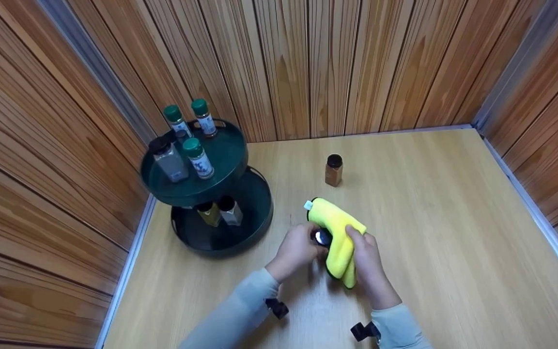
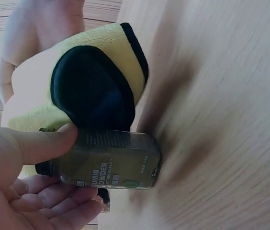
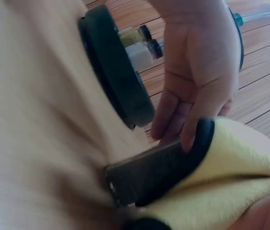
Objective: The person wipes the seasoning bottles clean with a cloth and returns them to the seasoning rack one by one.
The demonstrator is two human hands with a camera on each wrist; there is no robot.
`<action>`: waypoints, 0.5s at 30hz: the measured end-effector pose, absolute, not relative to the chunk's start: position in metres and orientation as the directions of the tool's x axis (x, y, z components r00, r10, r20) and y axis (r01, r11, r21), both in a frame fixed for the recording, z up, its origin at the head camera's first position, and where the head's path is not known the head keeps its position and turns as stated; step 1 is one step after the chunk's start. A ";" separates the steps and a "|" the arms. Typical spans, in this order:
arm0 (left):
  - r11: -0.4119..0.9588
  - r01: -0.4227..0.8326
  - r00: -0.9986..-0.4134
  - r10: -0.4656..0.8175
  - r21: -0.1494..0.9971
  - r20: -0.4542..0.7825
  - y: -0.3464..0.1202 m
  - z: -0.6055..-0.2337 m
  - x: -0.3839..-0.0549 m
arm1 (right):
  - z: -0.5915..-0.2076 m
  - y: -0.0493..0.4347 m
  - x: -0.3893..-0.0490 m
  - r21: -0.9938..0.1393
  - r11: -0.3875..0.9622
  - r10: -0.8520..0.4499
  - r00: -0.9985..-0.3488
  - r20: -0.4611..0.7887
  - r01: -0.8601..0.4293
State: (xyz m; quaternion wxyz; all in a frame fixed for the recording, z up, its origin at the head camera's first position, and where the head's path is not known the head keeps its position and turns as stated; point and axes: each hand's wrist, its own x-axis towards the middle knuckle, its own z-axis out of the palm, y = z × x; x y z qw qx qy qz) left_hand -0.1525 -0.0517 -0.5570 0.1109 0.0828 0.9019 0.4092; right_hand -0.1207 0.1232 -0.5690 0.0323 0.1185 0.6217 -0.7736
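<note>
My left hand [image 1: 298, 247] grips a cumin powder bottle [image 2: 111, 165] near its black cap, thumb on one side and fingers on the other. The label lettering faces the left wrist camera, and the bottle's base is close over the table. In my right hand [image 1: 368, 257] is a folded yellow cloth [image 1: 339, 228] with black trim and a dark underside, pinched between thumb and fingers. The cloth lies against the bottle's side, covering part of it in the right wrist view.
A dark green two-tier rack [image 1: 255, 203] stands at the left. Its upper tier carries several shakers, such as a green-capped one [image 1: 199, 157] and a larger black-capped jar [image 1: 170, 162]; two jars sit below. A brown spice bottle [image 1: 333, 172] stands beyond the cloth. Wood-panelled walls [image 1: 327, 68] enclose the table.
</note>
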 end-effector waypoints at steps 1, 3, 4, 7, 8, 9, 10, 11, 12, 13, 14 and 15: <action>0.659 0.066 -0.961 0.244 0.749 -0.130 -0.052 -0.557 -0.153 | -0.570 0.123 -0.121 -0.955 -0.218 0.096 -0.970 -0.225 0.200; 0.676 0.086 -0.960 0.251 0.732 -0.120 -0.052 -0.556 -0.153 | -0.574 0.123 -0.122 -0.954 -0.211 0.094 -0.967 -0.235 0.211; 0.687 0.096 -0.960 0.255 0.720 -0.115 -0.052 -0.556 -0.153 | -0.576 0.123 -0.122 -0.954 -0.206 0.095 -0.966 -0.242 0.219; 0.715 0.122 -0.958 0.267 0.689 -0.108 -0.052 -0.555 -0.153 | -0.583 0.123 -0.124 -0.947 -0.194 0.093 -0.956 -0.280 0.258; 0.722 0.126 -0.957 0.270 0.681 -0.109 -0.052 -0.555 -0.153 | -0.586 0.123 -0.125 -0.942 -0.186 0.092 -0.950 -0.299 0.278; 0.729 0.131 -0.956 0.272 0.672 -0.109 -0.051 -0.555 -0.153 | -0.588 0.123 -0.126 -0.938 -0.176 0.089 -0.944 -0.318 0.300; 0.735 0.133 -0.956 0.273 0.665 -0.110 -0.051 -0.555 -0.153 | -0.589 0.123 -0.127 -0.933 -0.163 0.083 -0.938 -0.336 0.320; 0.738 0.135 -0.955 0.274 0.662 -0.111 -0.051 -0.555 -0.153 | -0.588 0.123 -0.128 -0.930 -0.149 0.077 -0.933 -0.351 0.337; 0.738 0.140 -0.954 0.279 0.661 -0.110 -0.050 -0.555 -0.154 | -0.586 0.124 -0.128 -0.926 -0.139 0.074 -0.929 -0.363 0.351; 0.736 0.140 -0.953 0.282 0.662 -0.112 -0.050 -0.555 -0.154 | -0.582 0.124 -0.129 -0.925 -0.129 0.075 -0.927 -0.367 0.356; 0.731 0.143 -0.951 0.288 0.667 -0.112 -0.049 -0.555 -0.154 | -0.577 0.125 -0.129 -0.928 -0.125 0.082 -0.929 -0.362 0.350; 0.725 0.147 -0.950 0.294 0.672 -0.109 -0.049 -0.554 -0.154 | -0.572 0.126 -0.129 -0.933 -0.124 0.093 -0.932 -0.351 0.339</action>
